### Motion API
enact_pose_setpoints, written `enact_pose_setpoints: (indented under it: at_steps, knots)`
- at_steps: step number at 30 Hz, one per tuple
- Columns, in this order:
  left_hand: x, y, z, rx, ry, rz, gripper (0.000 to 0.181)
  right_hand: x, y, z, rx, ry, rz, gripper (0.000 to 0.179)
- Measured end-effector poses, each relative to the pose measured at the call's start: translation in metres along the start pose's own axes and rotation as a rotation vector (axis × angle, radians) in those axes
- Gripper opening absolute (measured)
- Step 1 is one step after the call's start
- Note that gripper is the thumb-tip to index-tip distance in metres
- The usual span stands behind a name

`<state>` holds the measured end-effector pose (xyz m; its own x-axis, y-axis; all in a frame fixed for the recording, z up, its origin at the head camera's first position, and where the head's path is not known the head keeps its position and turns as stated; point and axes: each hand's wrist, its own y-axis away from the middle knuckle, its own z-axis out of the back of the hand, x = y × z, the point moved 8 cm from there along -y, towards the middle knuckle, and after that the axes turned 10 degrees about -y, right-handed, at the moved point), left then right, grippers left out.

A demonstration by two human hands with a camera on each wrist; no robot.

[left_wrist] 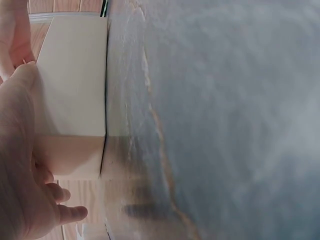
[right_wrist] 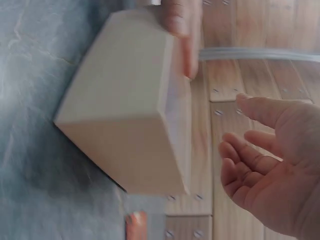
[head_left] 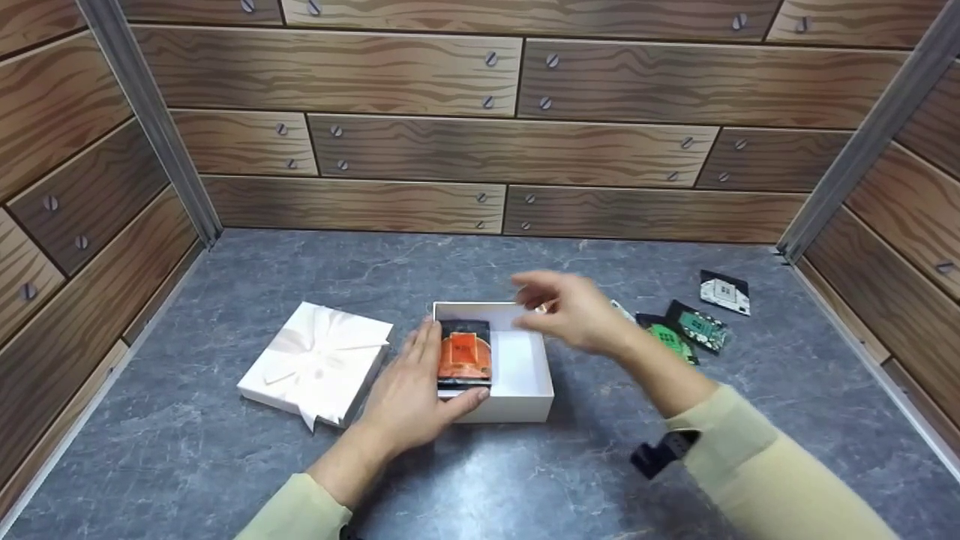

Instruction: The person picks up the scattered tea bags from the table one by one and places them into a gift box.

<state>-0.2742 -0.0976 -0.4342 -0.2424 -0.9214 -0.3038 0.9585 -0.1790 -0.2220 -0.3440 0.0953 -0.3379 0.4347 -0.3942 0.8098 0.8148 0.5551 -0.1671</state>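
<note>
A white open-topped box [head_left: 513, 409] stands at the middle of the table. In its left half lies a black packet with an orange label [head_left: 463, 356]; the right half shows bare white bottom. My left hand [head_left: 411, 386] rests against the box's left side, fingers extended along it and thumb over the front rim. The left wrist view shows this hand [left_wrist: 22, 145] beside the box wall [left_wrist: 72, 75]. Above the box's back right corner, my right hand [head_left: 574, 311] hovers with nothing in it. Its fingers are loosely bent in the right wrist view, where the hand [right_wrist: 275, 160] is apart from the box [right_wrist: 117, 70].
Left of the box lies a white lid with a ribbon bow [head_left: 319, 364]. On the right are a white-and-black packet [head_left: 724, 292], a dark green packet [head_left: 699, 327] and a bright green packet [head_left: 671, 341], partly behind my right forearm. Wood-patterned walls [head_left: 420, 150] enclose the table.
</note>
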Motion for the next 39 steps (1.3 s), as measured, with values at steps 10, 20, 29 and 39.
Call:
enact_pose_setpoints:
  at_steps: [10,20,29,39]
  knots:
    - [0.000,0.000,-0.001,0.003,-0.013,0.009,0.118,-0.049,0.044,0.115,-0.316,-0.075,-0.032,0.058]
    - [0.001,0.001,-0.001,-0.012,-0.013,0.004,0.119,-0.148,0.102,0.181,-0.464,-0.109,-0.131,0.064]
    - [0.001,0.000,0.000,-0.020,-0.004,0.002,0.120,-0.210,0.131,0.196,-0.435,-0.049,-0.281,0.070]
    - [0.000,0.001,0.001,-0.030,0.004,-0.002,0.118,-0.245,0.137,0.195,-0.358,-0.132,-0.359,0.074]
